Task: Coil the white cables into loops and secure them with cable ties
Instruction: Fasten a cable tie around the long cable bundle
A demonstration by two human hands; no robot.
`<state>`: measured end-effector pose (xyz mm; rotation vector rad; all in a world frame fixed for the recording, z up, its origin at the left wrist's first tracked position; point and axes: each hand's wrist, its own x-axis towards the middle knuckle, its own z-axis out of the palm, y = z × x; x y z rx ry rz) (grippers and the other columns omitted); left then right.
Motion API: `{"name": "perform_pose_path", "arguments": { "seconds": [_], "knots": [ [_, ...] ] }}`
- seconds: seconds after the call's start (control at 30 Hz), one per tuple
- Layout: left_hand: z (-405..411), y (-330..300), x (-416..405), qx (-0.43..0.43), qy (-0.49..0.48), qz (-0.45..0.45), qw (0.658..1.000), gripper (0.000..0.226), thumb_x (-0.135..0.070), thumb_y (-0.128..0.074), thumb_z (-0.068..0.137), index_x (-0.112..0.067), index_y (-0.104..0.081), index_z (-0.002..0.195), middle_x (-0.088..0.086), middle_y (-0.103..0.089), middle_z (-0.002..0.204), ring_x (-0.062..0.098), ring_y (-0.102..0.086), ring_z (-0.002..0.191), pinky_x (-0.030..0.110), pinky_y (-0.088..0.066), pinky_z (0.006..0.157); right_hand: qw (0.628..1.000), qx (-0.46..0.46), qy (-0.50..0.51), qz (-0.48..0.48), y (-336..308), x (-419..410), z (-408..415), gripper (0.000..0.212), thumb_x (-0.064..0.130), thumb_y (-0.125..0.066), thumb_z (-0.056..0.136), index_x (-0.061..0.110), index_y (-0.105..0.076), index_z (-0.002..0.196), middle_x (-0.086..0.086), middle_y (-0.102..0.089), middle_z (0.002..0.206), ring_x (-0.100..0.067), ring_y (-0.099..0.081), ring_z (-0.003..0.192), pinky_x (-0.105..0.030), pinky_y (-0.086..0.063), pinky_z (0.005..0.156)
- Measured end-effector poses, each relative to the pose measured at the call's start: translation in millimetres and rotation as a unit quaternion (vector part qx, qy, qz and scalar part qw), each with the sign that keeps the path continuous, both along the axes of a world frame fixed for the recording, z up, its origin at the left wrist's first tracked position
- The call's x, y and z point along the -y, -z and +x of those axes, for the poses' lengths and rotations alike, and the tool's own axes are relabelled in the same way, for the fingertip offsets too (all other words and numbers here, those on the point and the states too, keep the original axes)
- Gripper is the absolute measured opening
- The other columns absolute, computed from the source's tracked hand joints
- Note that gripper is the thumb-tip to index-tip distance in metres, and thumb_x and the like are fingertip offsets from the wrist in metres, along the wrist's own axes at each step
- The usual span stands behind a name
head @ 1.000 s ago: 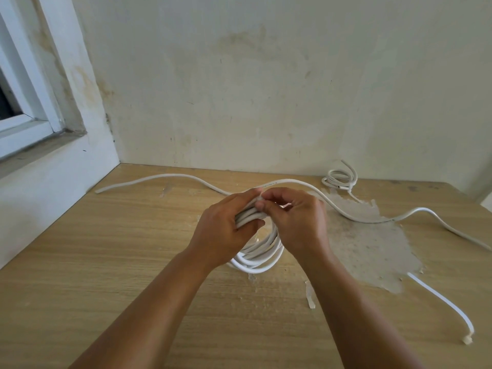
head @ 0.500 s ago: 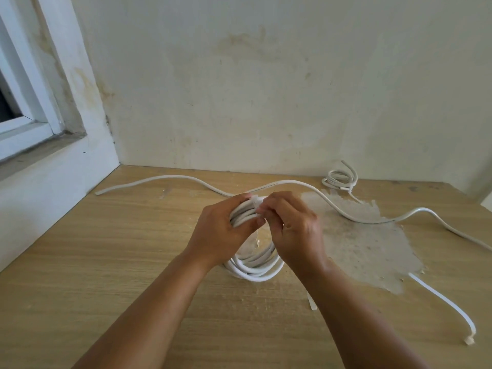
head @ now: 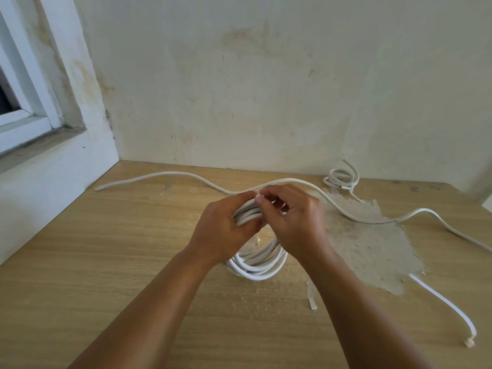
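A coil of white cable (head: 255, 265) stands upright on the wooden table (head: 93, 262), its lower loops resting on the surface. My left hand (head: 223, 230) grips the top of the coil from the left. My right hand (head: 295, 222) is closed at the coil's top, its fingertips pinching something small and white against the strands; whether that is a cable tie I cannot tell. A long loose white cable (head: 165, 175) snakes across the table behind my hands. A white strap with a small head (head: 452, 310) lies at the right.
A small tied coil of white cable (head: 342, 178) sits at the back right by the wall. A patch of torn veneer (head: 372, 243) marks the table to the right. A torn strip (head: 312, 295) lies near my right forearm. A window sill (head: 40, 161) borders the left.
Both hands stayed at the coil's top, shifting slightly; the coil settled lower so its bottom loops rest on the table. My right fingers kept working at the top strands.
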<state>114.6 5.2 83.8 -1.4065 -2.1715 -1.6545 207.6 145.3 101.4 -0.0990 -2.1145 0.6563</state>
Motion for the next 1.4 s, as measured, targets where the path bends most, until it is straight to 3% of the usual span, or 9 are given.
{"name": "perform_pose_path", "arguments": {
  "seconds": [0.27,0.37,0.5,0.6,0.87,1.1,1.17,1.27,1.4],
  "knots": [
    [3.1,-1.2,-6.0,-0.027,-0.012,-0.02,0.999,0.038,-0.032,-0.081,0.086,-0.033,-0.071,0.123,-0.014,-0.076,0.089,0.007,-0.073,0.079,0.036,-0.059,0.071,0.995,0.094,-0.017,0.043,-19.1,-15.8,3.7,0.005,0.018,-0.075,0.09,0.019,-0.078,0.093,0.009,-0.07,0.081,-0.002,-0.059,0.071,-0.007,-0.041,0.067],
    [0.7,-3.3,-7.6,-0.015,0.002,-0.029,0.999,0.038,-0.036,-0.082,0.084,-0.03,-0.072,0.12,-0.01,-0.076,0.088,0.01,-0.073,0.079,0.035,-0.059,0.072,0.999,0.037,-0.016,0.02,-16.0,-16.1,6.9,0.008,0.009,-0.076,0.088,0.016,-0.078,0.086,0.009,-0.07,0.075,-0.008,-0.062,0.068,-0.012,-0.046,0.062],
    [-1.1,-1.3,-7.0,0.0,-0.022,-0.027,0.999,0.071,-0.05,-0.085,0.076,-0.024,-0.063,0.138,-0.012,-0.075,0.093,0.001,-0.072,0.083,0.022,-0.058,0.076,0.998,-0.053,0.012,0.031,-4.4,-11.4,9.1,0.006,0.003,-0.081,0.084,0.009,-0.081,0.086,0.004,-0.075,0.079,-0.006,-0.067,0.069,-0.014,-0.052,0.066],
    [-2.2,-0.5,-4.8,0.015,-0.025,-0.035,0.999,0.079,-0.059,-0.083,0.072,-0.023,-0.062,0.139,-0.013,-0.075,0.097,-0.003,-0.071,0.086,0.019,-0.057,0.08,0.995,-0.07,0.025,0.066,0.2,-9.4,7.5,0.005,0.004,-0.08,0.086,0.009,-0.08,0.086,0.003,-0.075,0.081,-0.005,-0.066,0.07,-0.01,-0.049,0.067],
    [-5.4,-4.1,-0.2,0.044,-0.013,-0.042,0.998,0.036,-0.053,-0.081,0.077,-0.035,-0.075,0.108,-0.015,-0.075,0.084,0.006,-0.071,0.076,0.022,-0.055,0.068,0.984,-0.094,0.026,0.151,10.8,-6.3,10.8,0.005,0.006,-0.076,0.09,0.009,-0.078,0.086,0.001,-0.075,0.088,-0.013,-0.069,0.071,-0.032,-0.055,0.052],
    [-7.2,-4.2,-2.1,0.043,0.009,-0.044,0.998,0.028,-0.047,-0.081,0.082,-0.033,-0.077,0.106,-0.015,-0.076,0.088,0.007,-0.072,0.081,0.025,-0.056,0.072,0.979,-0.077,0.026,0.189,10.2,-8.9,13.5,0.008,0.005,-0.073,0.089,0.011,-0.077,0.087,0.003,-0.077,0.088,-0.016,-0.069,0.079,-0.038,-0.052,0.069],
    [-7.4,-3.1,-2.6,0.047,0.013,-0.039,0.998,0.026,-0.043,-0.083,0.081,-0.033,-0.076,0.104,-0.016,-0.076,0.086,0.005,-0.072,0.08,0.02,-0.055,0.069,0.986,-0.051,0.018,0.157,4.1,-10.8,12.4,0.009,0.008,-0.071,0.089,0.014,-0.077,0.086,0.007,-0.076,0.086,-0.012,-0.062,0.083,-0.034,-0.049,0.074],
    [-7.0,-2.7,-4.4,0.034,0.008,-0.039,0.999,0.024,-0.041,-0.085,0.08,-0.038,-0.074,0.101,-0.019,-0.075,0.084,0.002,-0.071,0.078,0.013,-0.052,0.067,0.996,-0.003,0.028,0.089,-5.1,-9.7,13.1,0.011,0.007,-0.072,0.088,0.016,-0.076,0.083,0.009,-0.074,0.082,-0.006,-0.053,0.085,-0.015,-0.041,0.08],
    [-5.8,-5.4,-9.5,0.001,0.018,-0.045,0.999,0.03,-0.045,-0.084,0.081,-0.031,-0.076,0.106,-0.015,-0.075,0.083,0.001,-0.071,0.076,0.017,-0.054,0.068,0.995,0.073,0.057,-0.044,-17.9,-7.5,13.4,0.015,0.013,-0.07,0.093,0.023,-0.071,0.083,0.013,-0.068,0.08,-0.003,-0.057,0.081,-0.004,-0.037,0.07]
  ]
}}
